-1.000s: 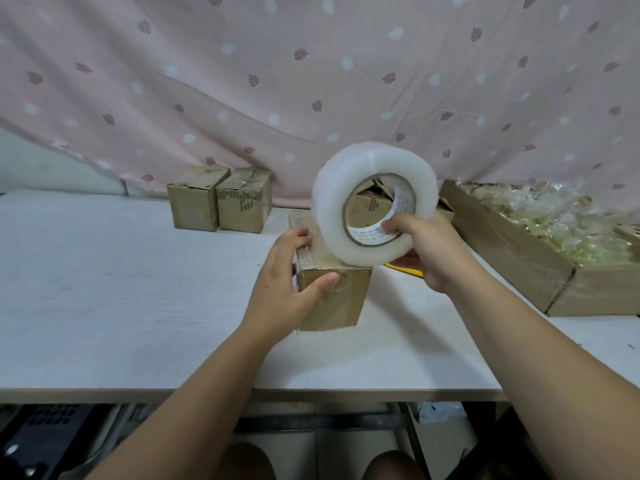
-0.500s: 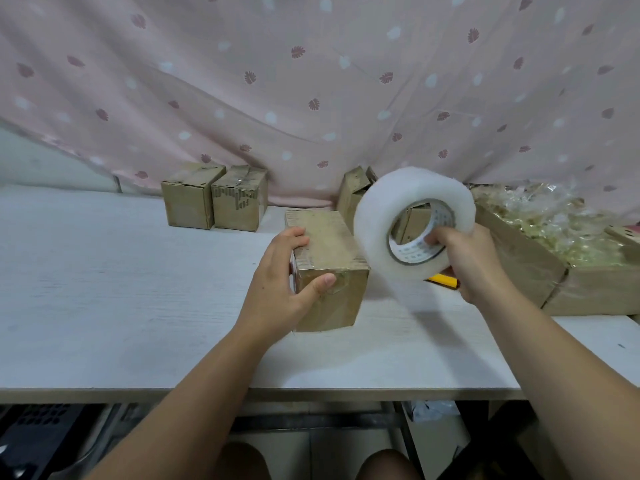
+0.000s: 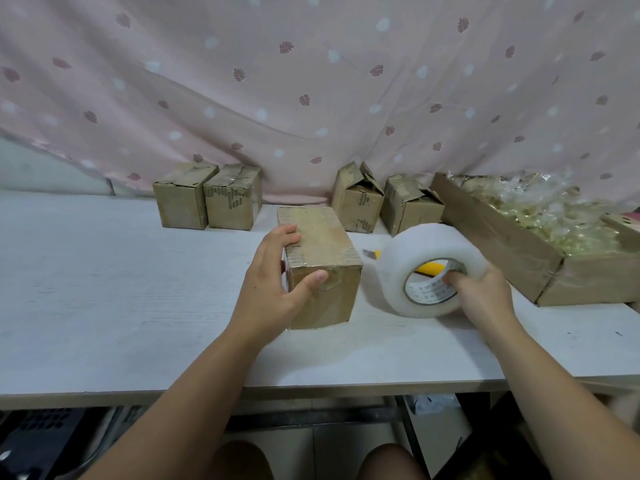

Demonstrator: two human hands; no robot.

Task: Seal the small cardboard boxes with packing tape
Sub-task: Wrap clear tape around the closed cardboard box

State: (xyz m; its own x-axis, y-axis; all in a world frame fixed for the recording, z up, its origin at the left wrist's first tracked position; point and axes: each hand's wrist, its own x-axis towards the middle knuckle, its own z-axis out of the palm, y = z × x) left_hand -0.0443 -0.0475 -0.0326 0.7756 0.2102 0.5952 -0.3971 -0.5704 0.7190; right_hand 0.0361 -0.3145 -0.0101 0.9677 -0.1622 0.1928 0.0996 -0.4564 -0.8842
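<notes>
A small brown cardboard box (image 3: 320,237) stands in the middle of the white table (image 3: 104,289), with shiny tape along its top and front. My left hand (image 3: 273,285) grips its left side, thumb pressed on the front face. To the right of the box, a large roll of clear packing tape (image 3: 408,258) rests on edge on the table. My right hand (image 3: 481,292) holds it with fingers hooked inside the core.
Two closed small boxes (image 3: 207,199) stand at the back left. Two boxes with loose flaps (image 3: 381,202) stand at the back centre. A long open carton of clear wrapped items (image 3: 540,230) lies at the right. A yellow utility knife (image 3: 374,253) lies behind the roll.
My right hand has carried the tape roll from above the box down and to the right, onto the table. My left hand has stayed on the box.
</notes>
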